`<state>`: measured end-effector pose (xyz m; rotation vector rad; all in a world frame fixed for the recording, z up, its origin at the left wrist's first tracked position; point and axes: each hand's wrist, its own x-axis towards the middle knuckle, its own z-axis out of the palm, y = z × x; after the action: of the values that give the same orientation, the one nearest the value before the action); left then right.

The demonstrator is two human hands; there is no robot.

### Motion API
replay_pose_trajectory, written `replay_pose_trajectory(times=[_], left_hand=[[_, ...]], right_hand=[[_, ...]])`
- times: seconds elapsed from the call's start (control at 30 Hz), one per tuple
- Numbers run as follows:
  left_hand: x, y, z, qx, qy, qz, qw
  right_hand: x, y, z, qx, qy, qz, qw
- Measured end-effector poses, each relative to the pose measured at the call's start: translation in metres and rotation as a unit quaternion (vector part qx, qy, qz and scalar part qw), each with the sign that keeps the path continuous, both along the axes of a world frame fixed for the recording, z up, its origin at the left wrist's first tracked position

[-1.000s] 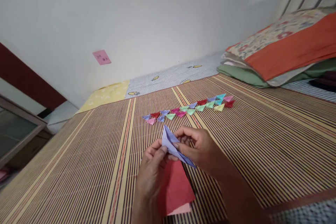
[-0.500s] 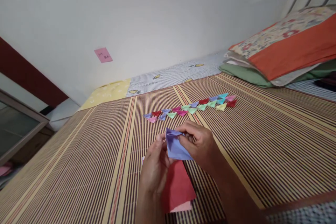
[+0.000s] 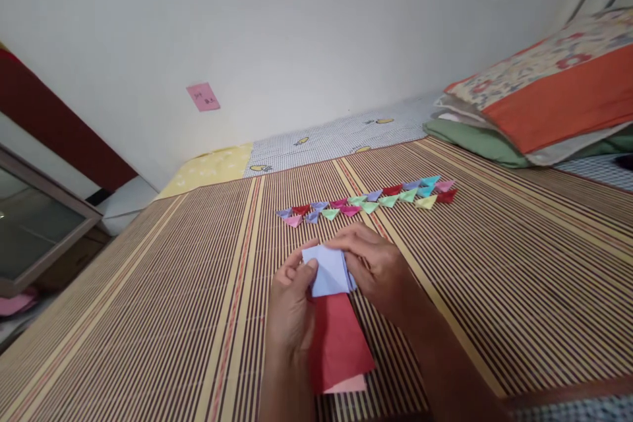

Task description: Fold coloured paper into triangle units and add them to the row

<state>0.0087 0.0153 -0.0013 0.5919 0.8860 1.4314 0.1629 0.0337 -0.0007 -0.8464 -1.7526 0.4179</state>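
Note:
A folded blue-violet paper (image 3: 328, 271) is held up between both hands, its flat face toward me. My left hand (image 3: 293, 297) pinches its left edge, thumb in front. My right hand (image 3: 373, 264) grips the paper's right side, where several layers show apart at the edge. Beneath the hands lies a red paper sheet (image 3: 341, 343) on the mat, with a pink sheet (image 3: 352, 384) sticking out from under it. Beyond the hands, small folded paper pieces (image 3: 368, 207) in several colours stand in two staggered rows.
The striped mat (image 3: 208, 290) covers the surface. A floral and orange cushion (image 3: 564, 105) rests on folded cloths at the right. A pink note (image 3: 203, 97) is on the wall. A framed glass panel (image 3: 39, 224) stands at the left.
The blue-violet paper has gone from an opened, slanted shape to a flat, smaller square. My left thumb has moved onto its front. The view has shifted slightly.

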Motion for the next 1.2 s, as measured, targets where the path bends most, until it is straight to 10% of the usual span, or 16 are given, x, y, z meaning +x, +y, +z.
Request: replay_pose_trajectory(times=[0.27, 0.7, 1.2], left_hand=[[0.006, 0.0, 0.0, 0.031, -0.001, 0.108, 0.994], [0.003, 0.003, 0.0, 0.021, -0.01, 0.094, 0.995], [0.007, 0.0, 0.003, -0.055, -0.026, -0.096, 0.994]], right_hand=[[-0.004, -0.002, 0.003, -0.26, 0.083, 0.068, 0.96], [-0.002, 0.0, 0.001, -0.226, 0.049, 0.043, 0.972], [0.01, 0.001, 0.0, -0.132, 0.155, -0.025, 0.979]])
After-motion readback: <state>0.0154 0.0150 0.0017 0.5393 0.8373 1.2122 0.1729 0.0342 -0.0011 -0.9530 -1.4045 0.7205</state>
